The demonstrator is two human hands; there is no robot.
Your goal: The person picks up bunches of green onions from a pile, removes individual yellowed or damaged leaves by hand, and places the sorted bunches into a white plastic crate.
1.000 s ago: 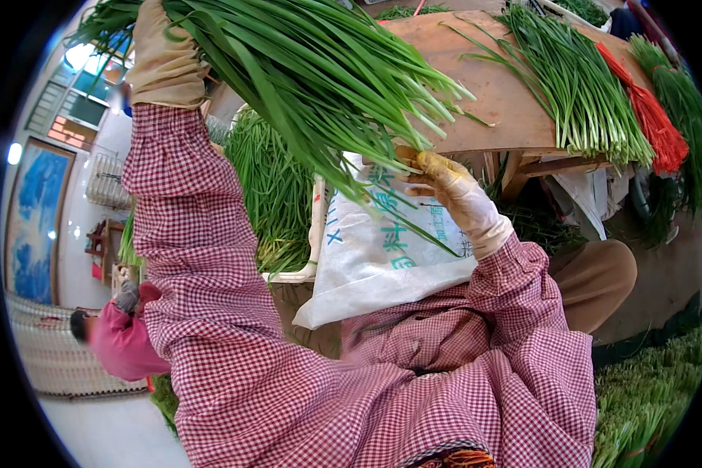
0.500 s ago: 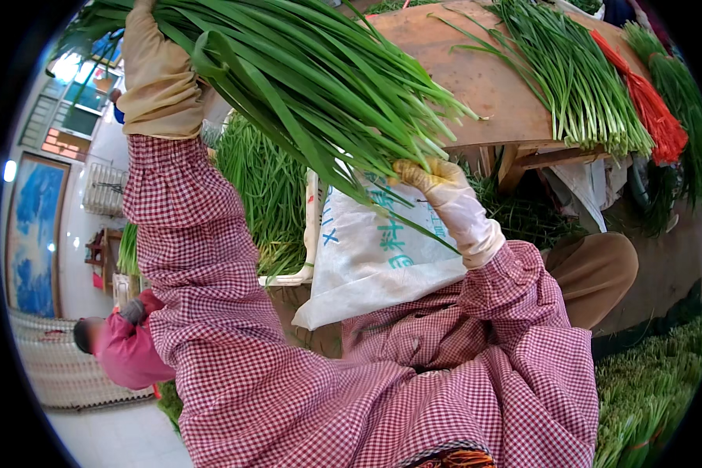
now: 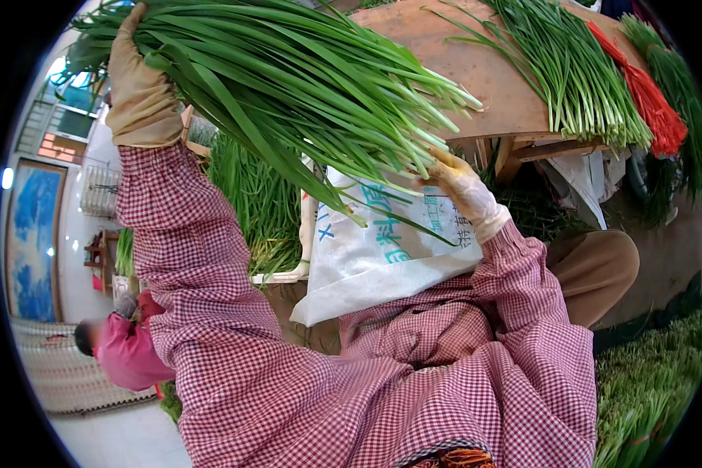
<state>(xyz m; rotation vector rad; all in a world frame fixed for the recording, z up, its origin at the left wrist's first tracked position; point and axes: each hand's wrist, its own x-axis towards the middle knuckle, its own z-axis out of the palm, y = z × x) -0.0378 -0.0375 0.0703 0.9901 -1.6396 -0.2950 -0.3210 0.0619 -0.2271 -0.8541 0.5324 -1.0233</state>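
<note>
A large bunch of garlic chives (image 3: 288,86) is held up across the top of the view, with leaves to the left and pale stem ends to the right. My left hand (image 3: 129,54), in a tan glove, is closed around its leafy side, some fingers hidden by leaves. At the lower stem ends, my right hand (image 3: 459,181), in a thin glove with yellowed fingers, is closed on some stems, its fingertips partly covered. One loose blade and a few low stems droop below the bunch. Beneath them a white woven sack (image 3: 366,257) lies over my lap.
On the wooden table (image 3: 413,39) rests another pile of chives (image 3: 569,78) beside red ties (image 3: 639,93). More greens (image 3: 249,203) stand by a white frame (image 3: 304,249) on the left. Bundled greens (image 3: 663,382) cover the lower right. A person in pink (image 3: 132,351) is at left.
The bunch has shifted slightly left and tilted, its stem ends fanning out more. My left hand moved a little left. My right hand moved slightly right and down, its fingers now pointing more upward.
</note>
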